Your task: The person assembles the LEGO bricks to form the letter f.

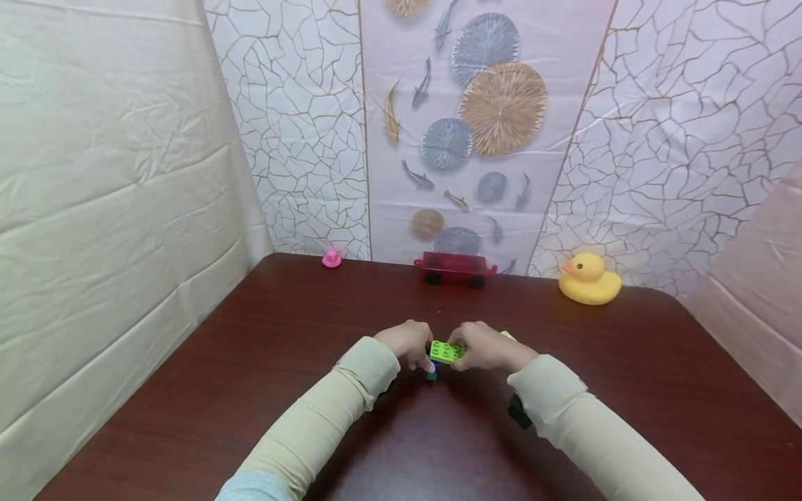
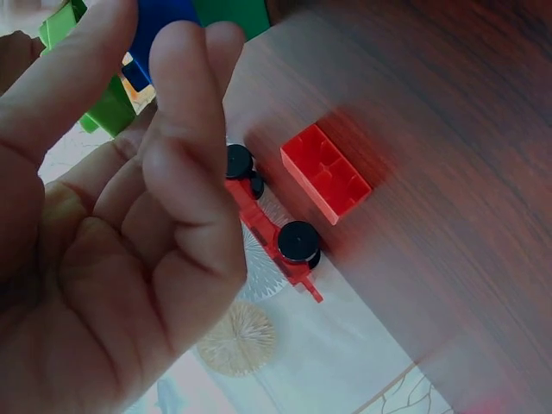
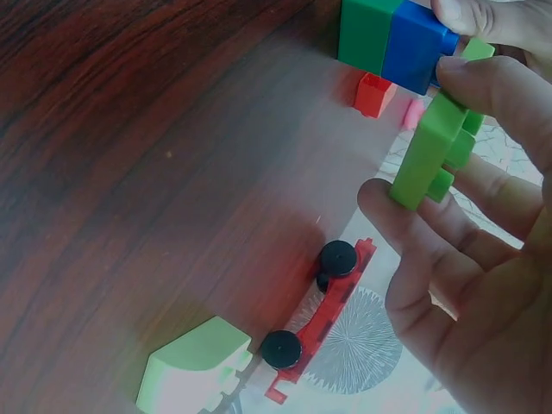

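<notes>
Lime brick [image 1: 443, 352]: bright, studs up in two rows (head view), held btwn thumb & fingers of R hand [image 1: 486, 346], which hide part of its R end; higher than the blue brick [image 3: 410, 45]. Blue brick: plain-sided, stud on upper face, gripped by L hand [image 1: 407, 342], w/ digits partly covering it. Green brick [image 3: 366, 34]: darker than lime, directly beneath blue & touching it, sides approx. flush; the two form a short stack. Lime–blue contact: can't tell.

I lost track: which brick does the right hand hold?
The lime brick; the left hand grips the blue-topped stack; red brick and sloped brick lie untouched.
</notes>
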`<action>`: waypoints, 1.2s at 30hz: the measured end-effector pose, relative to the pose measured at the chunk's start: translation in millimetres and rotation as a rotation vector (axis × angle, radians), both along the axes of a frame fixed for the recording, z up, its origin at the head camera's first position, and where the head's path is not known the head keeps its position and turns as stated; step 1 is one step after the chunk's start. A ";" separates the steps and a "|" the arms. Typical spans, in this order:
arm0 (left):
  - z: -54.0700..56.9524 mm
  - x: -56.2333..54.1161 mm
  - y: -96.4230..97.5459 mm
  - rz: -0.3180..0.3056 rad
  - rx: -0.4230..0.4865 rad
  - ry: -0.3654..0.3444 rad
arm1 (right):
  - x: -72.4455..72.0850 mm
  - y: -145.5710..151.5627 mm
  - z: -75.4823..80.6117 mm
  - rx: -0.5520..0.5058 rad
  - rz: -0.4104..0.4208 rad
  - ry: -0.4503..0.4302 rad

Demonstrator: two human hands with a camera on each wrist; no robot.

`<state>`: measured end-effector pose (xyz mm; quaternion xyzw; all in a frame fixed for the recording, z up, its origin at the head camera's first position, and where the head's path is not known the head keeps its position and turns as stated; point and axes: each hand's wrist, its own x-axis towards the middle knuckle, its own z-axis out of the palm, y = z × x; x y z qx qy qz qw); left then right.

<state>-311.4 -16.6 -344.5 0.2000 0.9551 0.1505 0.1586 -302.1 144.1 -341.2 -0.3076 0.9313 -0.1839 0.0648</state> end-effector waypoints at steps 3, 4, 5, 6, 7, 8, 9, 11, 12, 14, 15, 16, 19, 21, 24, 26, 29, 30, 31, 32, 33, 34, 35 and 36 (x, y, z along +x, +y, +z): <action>0.9 1.0 0.0 -0.025 -0.019 0.020 | 0.9 0.7 1.4 0.010 -0.002 0.000; 0.9 1.4 -0.1 -0.036 -0.025 0.031 | 1.3 1.0 1.9 0.014 0.001 0.005; 1.0 1.9 -0.1 -0.049 -0.029 0.044 | 1.9 1.3 2.4 0.020 0.005 0.011; 1.0 2.1 -0.1 -0.062 -0.030 0.056 | 2.5 1.7 3.0 0.027 0.009 0.017; 0.5 2.2 -0.1 -0.075 -0.031 0.069 | 2.9 2.1 3.4 0.033 0.015 0.024; 0.0 2.4 0.1 -0.086 -0.029 0.082 | 3.2 2.4 3.5 0.039 0.022 0.032; -0.6 2.4 0.2 -0.093 -0.028 0.091 | 3.4 2.6 3.9 0.044 0.032 0.041; -1.2 2.9 0.5 -0.098 -0.025 0.105 | 3.8 2.4 4.2 0.048 0.047 0.056; -1.6 3.0 0.8 -0.100 -0.025 0.113 | 3.9 2.1 4.3 0.047 0.051 0.060; -2.2 3.3 1.7 -0.107 -0.031 0.134 | 3.8 1.1 3.9 0.046 0.057 0.064; -2.5 3.6 2.4 -0.112 -0.037 0.146 | 3.8 0.4 3.6 0.044 0.061 0.063; -2.9 3.7 3.1 -0.119 -0.043 0.160 | 3.6 -0.6 3.1 0.044 0.064 0.062; -4.5 3.5 5.1 -0.132 -0.063 0.190 | 2.6 -3.1 1.5 0.049 0.072 0.061; -4.7 3.4 6.1 -0.130 -0.069 0.195 | 2.2 -4.8 1.4 0.048 0.070 0.060; -5.4 2.8 6.4 -0.123 -0.070 0.192 | 1.4 -6.8 1.0 0.049 0.063 0.056; -4.7 3.3 6.5 -0.123 -0.070 0.192 | 1.2 -7.8 0.9 0.053 0.061 0.051; -4.2 3.7 6.8 -0.130 -0.068 0.193 | 1.3 -9.2 1.1 0.060 0.064 0.051; -4.0 3.8 6.9 -0.133 -0.066 0.192 | 1.2 -9.7 1.1 0.063 0.070 0.054; -3.9 4.0 6.8 -0.136 -0.063 0.193 | 0.9 -10.3 0.9 0.068 0.077 0.061; -3.9 3.9 6.8 -0.137 -0.059 0.193 | 0.7 -10.9 0.9 0.071 0.080 0.066; -4.1 3.6 6.6 -0.138 -0.055 0.191 | 0.6 -11.3 1.0 0.073 0.082 0.070; -4.0 3.4 6.2 -0.139 -0.051 0.188 | 0.3 -11.9 1.2 0.073 0.080 0.071; -3.9 3.1 5.7 -0.139 -0.046 0.184 | -0.2 -12.6 1.2 0.078 0.075 0.070; -3.7 2.9 5.1 -0.138 -0.040 0.178 | -0.7 -13.5 1.7 0.078 0.067 0.063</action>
